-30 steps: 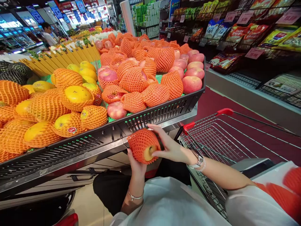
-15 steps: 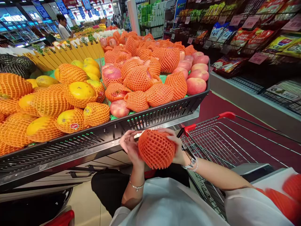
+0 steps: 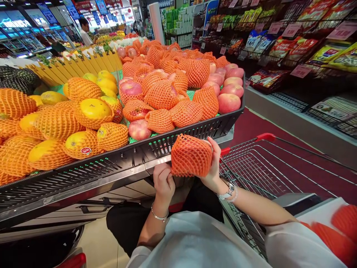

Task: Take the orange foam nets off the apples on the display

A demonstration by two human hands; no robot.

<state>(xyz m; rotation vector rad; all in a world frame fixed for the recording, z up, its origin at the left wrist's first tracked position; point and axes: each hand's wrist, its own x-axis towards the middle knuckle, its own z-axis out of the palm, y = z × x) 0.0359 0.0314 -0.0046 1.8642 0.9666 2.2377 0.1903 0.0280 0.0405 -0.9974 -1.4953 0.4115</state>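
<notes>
Left hand (image 3: 164, 183): grip curled, fingers (image 3: 167, 178) pressed together at the lower left edge of the netted fruit (image 3: 191, 155). Whether they pinch the net or only bear against it cannot be told. A bracelet (image 3: 157, 216) sits on this wrist.

Netted fruit: held between both hands, just below the near rim of the black tray (image 3: 195, 134) and in front of its metal ledge (image 3: 131, 176). The orange foam net covers it fully; the fruit inside is not visible.

Right hand (image 3: 213, 169): grip spread, palm and fingers wrapped against the right side of the netted fruit, with one fingertip over its upper right corner. A watch (image 3: 229, 191) sits on this wrist.

Edges and open room:
- Left: the tray rim and ledge run along the near side of the surface, sloping toward the near left. Papayas (image 3: 92, 111) in nets fill the left part of the tray.
- Centre: apples (image 3: 228, 102), some netted and some bare, fill the tray directly beyond the hands.
- Right: the cart (image 3: 267, 167), a wire basket with red corner trim, stands just beside the right wrist, its basket open. Beyond it lies red floor (image 3: 256, 121), then shelves (image 3: 306, 56) of packaged goods on the far right.

A person (image 3: 85, 31) stands at the far left of the store, well apart.
</notes>
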